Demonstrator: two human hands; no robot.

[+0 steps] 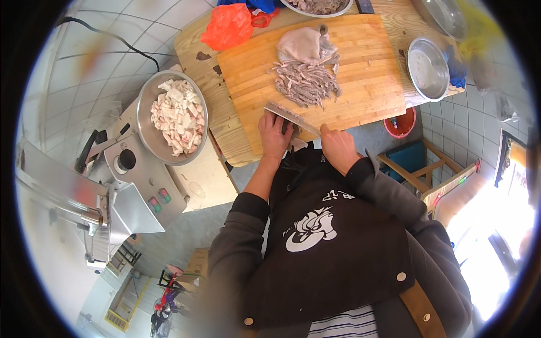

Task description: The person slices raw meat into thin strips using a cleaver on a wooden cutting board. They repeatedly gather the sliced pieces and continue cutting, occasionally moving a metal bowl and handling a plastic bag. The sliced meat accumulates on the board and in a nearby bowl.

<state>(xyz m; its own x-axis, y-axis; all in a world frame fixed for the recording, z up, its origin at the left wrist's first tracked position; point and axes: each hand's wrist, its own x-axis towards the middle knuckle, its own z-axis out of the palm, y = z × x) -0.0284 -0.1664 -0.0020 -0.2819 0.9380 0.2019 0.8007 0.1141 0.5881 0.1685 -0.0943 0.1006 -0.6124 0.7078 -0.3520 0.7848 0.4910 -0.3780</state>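
Observation:
My right hand (338, 145) grips the handle of a wide-bladed knife (296, 119), whose blade slants across the near edge of a wooden cutting board (363, 76). Behind the blade, my left hand (274, 135) presses on a piece of meat (298, 144), mostly hidden by the fingers and the knife. Bits cling along the blade. Beyond it lies a heap of greyish sliced meat strips (306, 83), touching a larger uncut piece that looks like cooked tripe or stomach (302, 45) on its far side.
At left, a steel bowl (141, 122) holds pale chopped pieces beside a steel machine (148, 169) with buttons. A red plastic bag (228, 27) lies at the board's far left corner. Another filled bowl (321, 13) stands at the back, a steel bowl (427, 69) at right, and a wooden stool (422, 169) below.

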